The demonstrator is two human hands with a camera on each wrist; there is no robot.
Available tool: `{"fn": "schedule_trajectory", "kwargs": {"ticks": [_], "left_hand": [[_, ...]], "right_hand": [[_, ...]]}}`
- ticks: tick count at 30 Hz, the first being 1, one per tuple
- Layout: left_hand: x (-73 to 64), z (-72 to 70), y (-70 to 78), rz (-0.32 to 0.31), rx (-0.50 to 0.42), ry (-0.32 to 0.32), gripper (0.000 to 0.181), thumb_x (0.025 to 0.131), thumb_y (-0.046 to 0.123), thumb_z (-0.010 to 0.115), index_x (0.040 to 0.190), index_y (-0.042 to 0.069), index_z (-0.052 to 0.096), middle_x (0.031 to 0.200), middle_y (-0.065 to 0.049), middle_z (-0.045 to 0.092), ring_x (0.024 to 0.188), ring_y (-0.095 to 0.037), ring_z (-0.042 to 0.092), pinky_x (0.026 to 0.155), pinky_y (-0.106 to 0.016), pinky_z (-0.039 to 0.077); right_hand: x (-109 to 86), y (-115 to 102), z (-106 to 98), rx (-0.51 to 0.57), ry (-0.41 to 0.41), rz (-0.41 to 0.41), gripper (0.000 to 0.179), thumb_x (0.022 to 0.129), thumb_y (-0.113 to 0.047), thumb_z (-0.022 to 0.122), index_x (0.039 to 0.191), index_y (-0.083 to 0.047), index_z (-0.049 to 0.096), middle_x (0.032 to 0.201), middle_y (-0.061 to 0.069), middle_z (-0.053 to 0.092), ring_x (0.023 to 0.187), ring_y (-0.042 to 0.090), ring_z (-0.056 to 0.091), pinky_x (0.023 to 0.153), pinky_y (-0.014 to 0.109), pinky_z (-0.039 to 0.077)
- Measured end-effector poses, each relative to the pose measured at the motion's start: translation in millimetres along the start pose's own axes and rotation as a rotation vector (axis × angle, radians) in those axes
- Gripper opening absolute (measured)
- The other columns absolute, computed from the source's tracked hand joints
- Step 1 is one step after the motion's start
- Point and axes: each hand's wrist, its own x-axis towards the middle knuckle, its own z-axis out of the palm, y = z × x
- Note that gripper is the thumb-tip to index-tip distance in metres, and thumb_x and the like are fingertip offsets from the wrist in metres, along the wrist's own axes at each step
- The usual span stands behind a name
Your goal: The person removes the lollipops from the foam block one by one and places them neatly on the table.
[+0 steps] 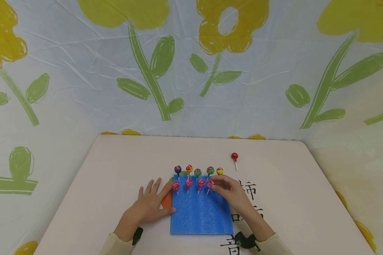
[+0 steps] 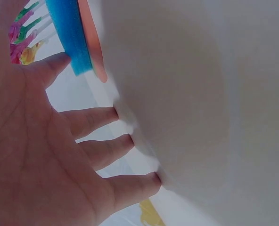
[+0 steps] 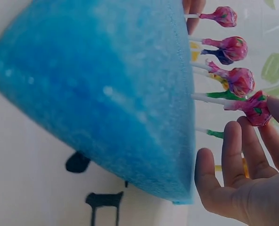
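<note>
A blue foam block [image 1: 201, 216] lies on the table with lollipops standing in it in two rows. My right hand [image 1: 232, 195] pinches a pink lollipop [image 3: 258, 109] by its wrapped head, at the right end of the near row; its white stick meets the foam. Other pink and red lollipops [image 1: 189, 182] stand to its left. Behind them is a row with purple, green and yellow wrappers, among them a green lollipop [image 1: 210, 170] close to my right fingers. My left hand [image 1: 149, 206] spreads its fingers at the block's left edge, the index fingertip and thumb touching it, the other fingertips on the table.
A loose red lollipop [image 1: 234, 156] lies on the table beyond the block, to the right. Black printed characters [image 1: 250, 191] mark the pale tabletop [image 1: 115, 159], and an orange shape [image 1: 167, 200] shows beside the block. A flower-patterned cloth [image 1: 185, 81] hangs around the table.
</note>
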Motion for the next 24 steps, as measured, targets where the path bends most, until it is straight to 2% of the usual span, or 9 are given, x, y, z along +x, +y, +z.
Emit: {"fn": "schedule_trajectory", "kwargs": {"ticks": [6,13,24], "left_hand": [[0.4,-0.1,0.0,-0.002,-0.002,-0.007,0.09,0.085,0.073,0.06,0.157,0.026,0.035,0.163,-0.02,0.017,0.148,-0.048,0.008,0.109,-0.074,0.006],[0.6,0.1,-0.2,-0.004,0.009,-0.002,0.089,0.085,0.072,0.061,0.157,0.027,0.035,0.163,-0.02,0.018,0.148,-0.048,0.009,0.109,-0.074,0.007],[-0.2,-2.1,1.6,-0.006,0.008,-0.011,0.089,0.085,0.072,0.06,0.157,0.026,0.035,0.163,-0.021,0.018,0.148,-0.048,0.009,0.109,-0.074,0.007]], "right_hand": [[-2.0,-8.0,-2.9,-0.019,0.034,-0.007,0.033,0.099,-0.02,0.066,0.129,-0.007,0.064,0.117,0.003,0.068,0.111,0.026,0.061,0.093,0.044,0.047],[-1.5,-14.1,-15.2,-0.035,0.07,-0.021,0.034,0.098,-0.023,0.067,0.129,-0.008,0.064,0.126,0.004,0.064,0.117,0.026,0.058,0.092,0.034,0.05],[0.1,-17.6,-44.7,-0.031,0.145,0.004,0.035,0.099,-0.024,0.066,0.13,-0.007,0.064,0.121,0.009,0.066,0.113,0.022,0.06,0.088,0.027,0.051]]}}
